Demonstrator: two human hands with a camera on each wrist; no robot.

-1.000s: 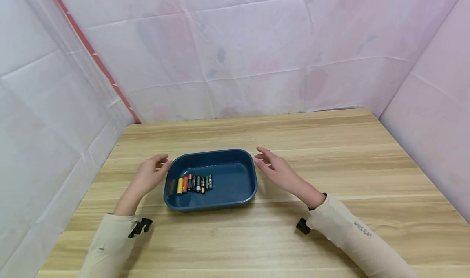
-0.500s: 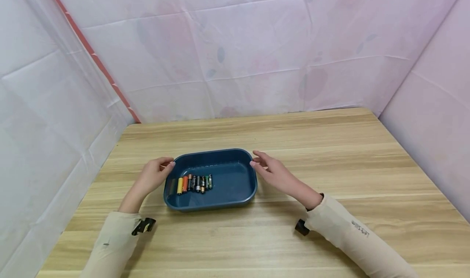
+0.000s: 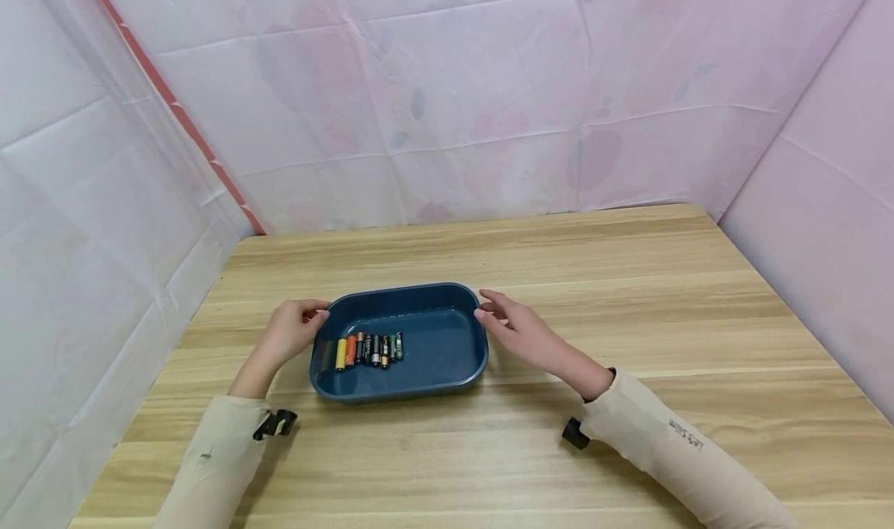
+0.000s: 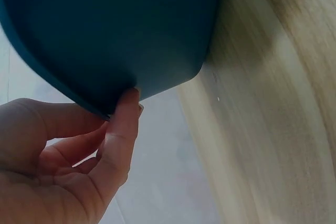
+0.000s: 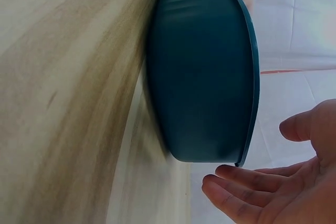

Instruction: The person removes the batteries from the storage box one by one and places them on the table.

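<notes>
A dark blue tray [image 3: 447, 354] sits on the wooden table [image 3: 628, 319], nearer the table's left side and front than its far edge. Bare wood stretches well to the right of it and behind it, up to the pale pink sheeting [image 3: 454, 102] that walls in the left, back and right sides. Along the tray's left inner part lies a row of small batteries [image 3: 368, 349], side by side.

The left hand [image 3: 286, 335] is at the tray's left short end, near the far corner. In the left wrist view a finger [image 4: 123, 129] touches the tray's rim from outside, while the other fingers curl loosely beneath it; they do not clasp the tray. The right hand [image 3: 520, 329] is at the right short end, its fingers [image 5: 247, 195] nearly straight and relaxed, their tips just beside the rim; whether they touch it I cannot tell. Both forearms, in beige sleeves [image 3: 670, 444], angle inward from the near edge.
</notes>
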